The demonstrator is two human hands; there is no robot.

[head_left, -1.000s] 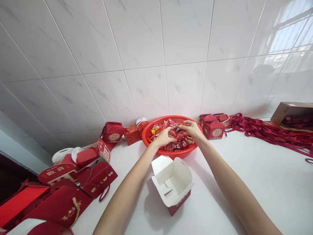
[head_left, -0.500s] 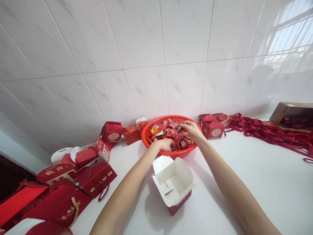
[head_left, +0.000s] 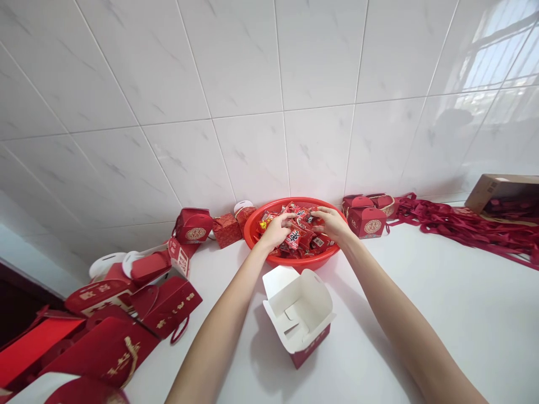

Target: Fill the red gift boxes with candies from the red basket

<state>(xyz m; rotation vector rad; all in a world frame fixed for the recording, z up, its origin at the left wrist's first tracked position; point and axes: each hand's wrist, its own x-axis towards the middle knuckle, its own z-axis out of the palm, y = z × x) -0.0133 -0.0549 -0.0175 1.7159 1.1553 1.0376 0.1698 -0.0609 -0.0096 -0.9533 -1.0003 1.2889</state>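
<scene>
A red plastic basket holds a heap of small red-wrapped candies, with a bit of yellow wrapping at the left. My left hand is over the left part of the heap, its fingers bent but apart and near the wrappers. At the heap's right side, my right hand has its fingers spread, the tips touching or just above the candies. Nothing can be seen gripped in either hand. Between my forearms stands an open dark red paper box with a bare white inside and raised flaps.
Folded red gift boxes crowd the left side. Small closed boxes and red patterned boxes flank the basket. Dark red ribbons lie at the right near a cardboard box. A tiled wall rises behind the white table.
My left hand has lifted from deep among the candies and shifted back toward the wall. My right hand has barely moved. Some candies in the middle have shifted.
</scene>
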